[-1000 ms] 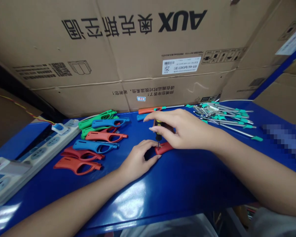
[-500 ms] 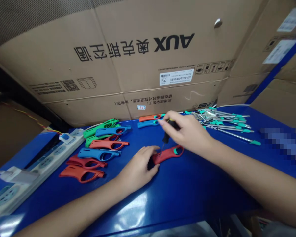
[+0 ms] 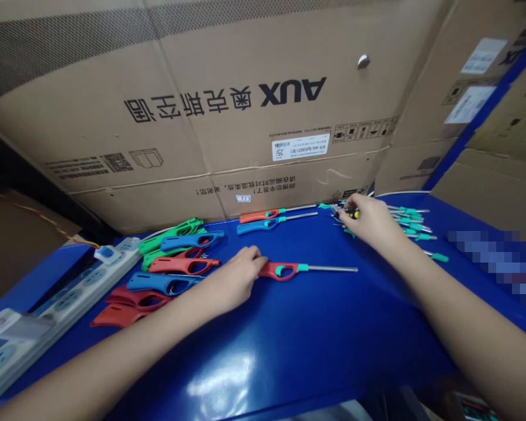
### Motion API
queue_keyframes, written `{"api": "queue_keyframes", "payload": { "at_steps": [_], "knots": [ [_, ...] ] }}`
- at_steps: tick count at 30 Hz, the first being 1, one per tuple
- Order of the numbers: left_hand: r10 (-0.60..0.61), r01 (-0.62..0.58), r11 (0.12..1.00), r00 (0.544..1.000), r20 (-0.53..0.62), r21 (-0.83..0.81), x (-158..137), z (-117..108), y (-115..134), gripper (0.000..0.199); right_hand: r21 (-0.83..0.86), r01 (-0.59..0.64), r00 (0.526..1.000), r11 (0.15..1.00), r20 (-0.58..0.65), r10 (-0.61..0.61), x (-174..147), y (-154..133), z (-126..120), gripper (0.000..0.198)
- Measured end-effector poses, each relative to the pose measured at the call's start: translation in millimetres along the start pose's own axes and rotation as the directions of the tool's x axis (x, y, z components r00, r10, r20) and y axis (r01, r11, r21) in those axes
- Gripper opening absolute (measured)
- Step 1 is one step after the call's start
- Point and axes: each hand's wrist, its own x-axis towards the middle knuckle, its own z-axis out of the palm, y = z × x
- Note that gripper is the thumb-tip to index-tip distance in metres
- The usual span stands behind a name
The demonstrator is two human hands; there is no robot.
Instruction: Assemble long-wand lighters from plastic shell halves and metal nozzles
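Note:
My left hand (image 3: 239,278) is closed around the handle end of a red long-nosed lighter (image 3: 284,270). The lighter has a green trigger and collar, and its metal tube points right along the table. Farther back on the right, my right hand (image 3: 368,222) grips a screwdriver (image 3: 353,214) with a black and yellow handle, its tip hidden. That hand is at the near-left side of a pile of metal tubes with green parts (image 3: 414,219). Behind the red lighter lie an orange lighter (image 3: 258,216) and a blue lighter (image 3: 256,225), both with tubes attached.
Several red, blue and green lighter shells (image 3: 182,264) lie on the left, partly behind my left forearm. A white power strip (image 3: 76,304) runs along the left edge of the blue table (image 3: 315,345). A tall cardboard sheet (image 3: 228,140) stands behind.
My right hand has moved back and right with the screwdriver, from the red lighter to the pile of tubes. My left hand has shifted slightly left and still holds the lighter; its tube now shows.

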Motion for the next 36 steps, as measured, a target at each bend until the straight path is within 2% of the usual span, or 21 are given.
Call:
{"api": "queue_keyframes", "payload": {
  "at_steps": [3,5,8,12,18,23,26,33,36],
  "knots": [
    [-0.007,0.013,0.997,0.997,-0.081,0.077,19.8,-15.0,-32.9,0.037,-0.032,-0.01,0.984,0.999,0.177,0.016,-3.7,-2.9,7.4,0.02],
    [-0.042,0.053,0.995,0.992,-0.118,0.088,34.5,-24.9,-53.7,0.033,-0.032,-0.005,0.969,0.999,0.247,0.013,-6.9,-3.9,14.1,0.023],
    [-0.08,0.096,0.991,0.983,-0.167,0.092,57.7,-30.8,-76.9,0.032,-0.031,-0.001,0.952,1.0,0.306,0.01,-10.8,-6.4,23.1,0.025],
    [-0.099,0.118,0.99,0.973,-0.207,0.082,84.8,-21.9,-92.9,0.029,-0.04,-0.019,0.942,0.999,0.334,0.031,-11.7,-10.3,26.9,0.026],
    [-0.113,0.133,0.989,0.957,-0.267,0.058,100.6,-9.5,-100.1,0.034,-0.016,-0.01,0.952,1.0,0.307,0.015,-9.0,-8.2,21.2,0.027],
    [-0.117,0.136,0.99,0.945,-0.306,0.041,98.9,-14.3,-100.9,0.039,-0.032,0.014,0.945,0.999,0.326,-0.003,-10.6,-9.2,18.2,0.025],
    [-0.132,0.151,0.988,0.936,-0.328,0.033,96.7,-17.7,-100.1,0.036,-0.059,0.018,0.941,0.998,0.338,0.003,-11.7,-11.0,17.6,0.025],
    [-0.19,0.226,0.971,0.924,-0.332,0.072,93.6,-15.7,-88.9,0.03,-0.133,-0.045,0.942,0.99,0.325,0.086,-10.1,-8.4,15.8,0.028],
    [-0.225,0.27,0.959,0.915,-0.334,0.092,90.5,-24.4,-82.4,0.031,-0.167,-0.07,0.94,0.983,0.319,0.121,-8.9,-5.4,15.3,0.028]
  ]
}}
